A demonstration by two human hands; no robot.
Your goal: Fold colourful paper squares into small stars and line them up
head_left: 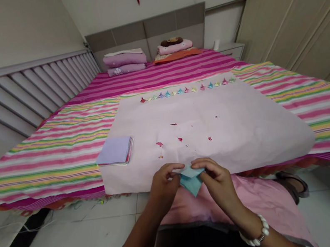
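Shaping a blue folded paper (pixel 192 184) looks to be the step in hand; the piece is at the near edge of the white sheet (pixel 237 124). The left hand (pixel 166 182) has its grip pinched on the paper's left side, the right hand (pixel 219 179) on its right (neither lets go). The next move, I judge, calls for level corners and even thumb pressure. Small folded pieces (pixel 180 91) line the sheet's far edge.

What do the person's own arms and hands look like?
The left hand and right hand are ungloved, and no sleeves show. The right wrist wears a bracelet of rounded white beads with metallic-looking ones; nothing worn shows on the left.
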